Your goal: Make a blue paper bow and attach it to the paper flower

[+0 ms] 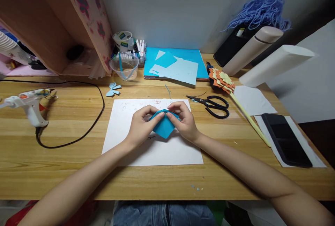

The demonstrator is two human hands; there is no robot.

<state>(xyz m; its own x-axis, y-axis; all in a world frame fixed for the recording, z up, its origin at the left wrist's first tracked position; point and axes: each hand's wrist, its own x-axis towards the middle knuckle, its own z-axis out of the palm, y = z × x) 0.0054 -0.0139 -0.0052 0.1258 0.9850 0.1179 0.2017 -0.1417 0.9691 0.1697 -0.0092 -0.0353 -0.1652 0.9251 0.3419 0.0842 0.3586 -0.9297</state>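
Note:
Between my two hands is a folded piece of blue paper (165, 128), its pointed corner facing me. My left hand (143, 123) pinches its left upper edge, thumb on top. On the other side my right hand (185, 121) grips the right upper edge in the same way, and the two thumb tips nearly meet. Underneath lies a white sheet (125, 152) with small coloured marks. A thin blue strip (168, 91) lies just beyond my fingers. To the right rest black-handled scissors (211, 104), blades partly apart.
A glue gun (28, 107) with a looping black cord lies left. Behind are a blue paper cutout (113, 89), a plastic cup (124, 66), paper scraps (180, 70) on a blue folder, and a cardboard box (89, 27). A paper flower (222, 80), bottle (252, 50) and phone (285, 140) stand or lie right.

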